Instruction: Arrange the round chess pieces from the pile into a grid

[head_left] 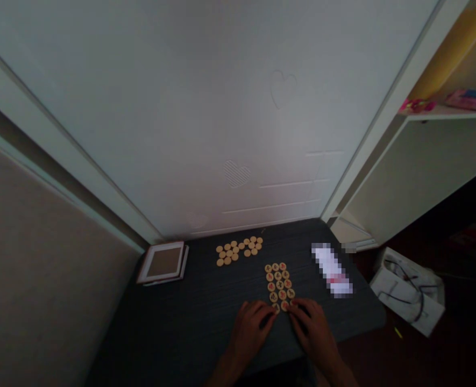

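Now, left hand (256, 321): narrow, at near-left marked disc (276, 308); grip unclear
Right hand (311, 321): narrow, at near-right disc (293, 302); grip unclear
Disc risk: sideways nudge could skew neighbouring discs (282, 295)

Dim, low-contrast indoor light. The white panel (161, 107) is a broad, muted grey, its raised outlines marked by faint shading. The dark surface (197, 301) absorbs most detail, and the floor (455, 355) at lower right sinks almost to black. A yellow object (455, 54) at upper right glows warmly but softly. Wide-angle distortion splays the white uprights (386, 114) outward. Characters on the discs (280, 285) are slightly blurred; coarse pixelation masks a pale item (332, 271).
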`<state>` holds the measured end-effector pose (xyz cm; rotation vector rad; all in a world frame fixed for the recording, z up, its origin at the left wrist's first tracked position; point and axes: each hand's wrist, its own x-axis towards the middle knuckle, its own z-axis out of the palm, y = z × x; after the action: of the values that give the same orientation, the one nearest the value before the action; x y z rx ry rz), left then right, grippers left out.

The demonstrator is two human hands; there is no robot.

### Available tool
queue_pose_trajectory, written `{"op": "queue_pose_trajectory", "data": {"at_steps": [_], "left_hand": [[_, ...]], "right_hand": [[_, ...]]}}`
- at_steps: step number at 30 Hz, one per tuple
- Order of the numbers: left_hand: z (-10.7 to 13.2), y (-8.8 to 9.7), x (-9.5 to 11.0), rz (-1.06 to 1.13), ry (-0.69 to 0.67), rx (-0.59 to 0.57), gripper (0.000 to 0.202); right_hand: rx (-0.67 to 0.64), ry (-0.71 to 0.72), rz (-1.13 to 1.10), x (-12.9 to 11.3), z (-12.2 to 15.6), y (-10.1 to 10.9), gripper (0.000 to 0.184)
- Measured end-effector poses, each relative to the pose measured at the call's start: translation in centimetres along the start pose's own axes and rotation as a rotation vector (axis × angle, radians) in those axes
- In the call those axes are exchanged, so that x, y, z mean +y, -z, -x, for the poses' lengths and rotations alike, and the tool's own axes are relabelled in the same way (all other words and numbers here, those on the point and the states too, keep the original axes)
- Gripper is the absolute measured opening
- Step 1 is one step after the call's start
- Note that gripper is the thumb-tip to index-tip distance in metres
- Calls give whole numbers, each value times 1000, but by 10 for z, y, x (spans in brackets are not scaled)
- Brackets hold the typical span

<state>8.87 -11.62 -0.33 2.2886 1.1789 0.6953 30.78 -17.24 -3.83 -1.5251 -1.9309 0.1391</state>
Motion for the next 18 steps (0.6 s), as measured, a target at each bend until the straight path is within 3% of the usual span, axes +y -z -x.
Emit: {"op": "queue_pose_trajectory", "data": {"at_steps": [18], "left_hand": [[-1,-2,-1,-1,12,-14,17]], "right_hand": [[54,-32,-34,0,2,-2,33]]}}
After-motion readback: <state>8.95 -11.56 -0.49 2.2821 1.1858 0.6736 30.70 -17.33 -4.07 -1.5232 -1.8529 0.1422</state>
